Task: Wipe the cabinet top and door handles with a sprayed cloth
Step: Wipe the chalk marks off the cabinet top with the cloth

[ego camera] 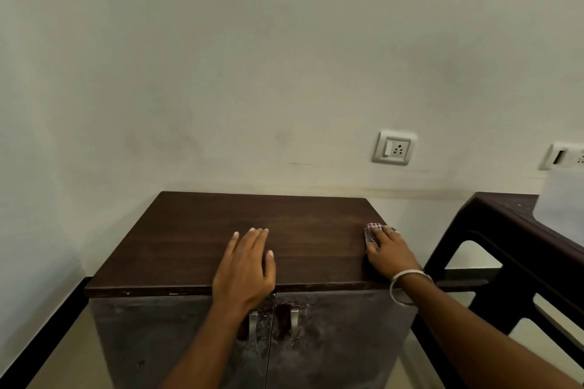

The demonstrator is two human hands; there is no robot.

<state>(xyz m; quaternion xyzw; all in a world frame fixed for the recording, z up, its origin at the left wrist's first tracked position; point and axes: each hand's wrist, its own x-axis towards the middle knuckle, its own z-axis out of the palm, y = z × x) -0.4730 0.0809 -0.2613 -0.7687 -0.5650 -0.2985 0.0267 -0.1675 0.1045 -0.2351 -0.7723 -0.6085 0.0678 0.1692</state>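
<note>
Right hand: the right hand (390, 251) lies palm down on the cloth (372, 236), fingers fairly flat, pressing it to the cabinet top (196, 230); no pinch shows.
Cloth: a small checked wad, mostly under the fingers, at the top's right edge.
Left hand: the left hand (245, 265) rests flat with fingers spread and straight, holding nothing, well to the left of the cloth hand.
Handles: two metal door handles (294, 320) sit below the left wrist, on the stained doors.
Risk: the cloth is at the very edge, so a stroke further right would likely push it off the top.
Risk: under flat fingers the wad may bunch and leave streaks.
Risk: the ground under the left hand may be missed.
</note>
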